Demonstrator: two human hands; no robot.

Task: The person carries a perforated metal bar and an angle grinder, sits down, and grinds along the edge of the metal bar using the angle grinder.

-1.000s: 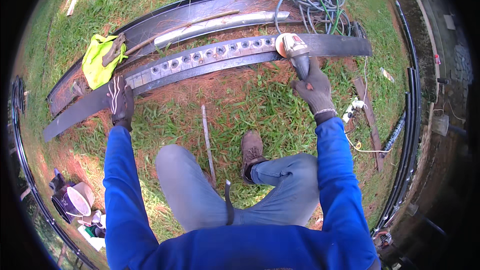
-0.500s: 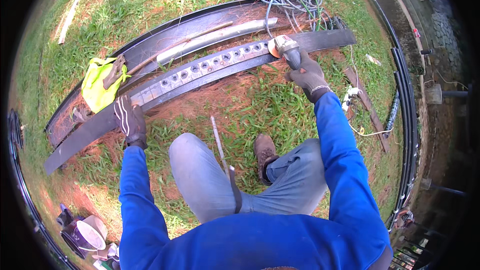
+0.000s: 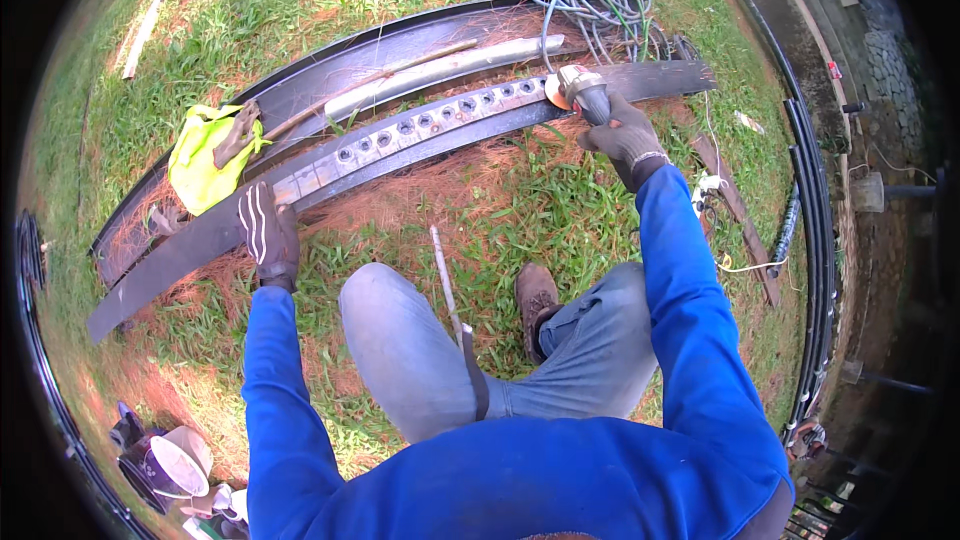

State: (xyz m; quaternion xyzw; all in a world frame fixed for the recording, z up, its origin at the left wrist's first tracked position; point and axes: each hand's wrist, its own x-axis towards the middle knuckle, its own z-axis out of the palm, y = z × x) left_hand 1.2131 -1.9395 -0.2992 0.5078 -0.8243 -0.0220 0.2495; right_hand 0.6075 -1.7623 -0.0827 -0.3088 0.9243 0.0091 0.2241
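Upper left is a yellow cloth (image 3: 203,172). The gloved left hand (image 3: 269,232) touches a long steel beam (image 3: 410,143) with holes, across the upper middle; I can't tell if it grips. Up high, farther right, an angle grinder (image 3: 590,98) is held by the gloved right hand (image 3: 626,136).

grass (image 3: 520,202) strewn with brown needles (image 3: 395,190)
a long dark beam (image 3: 436,133) lies under the left fingers (image 3: 256,208), a channel (image 3: 325,62) beyond it; a plank (image 3: 747,242) right of the right fingers (image 3: 592,141), a pale stick (image 3: 446,280) between the two, nearer.
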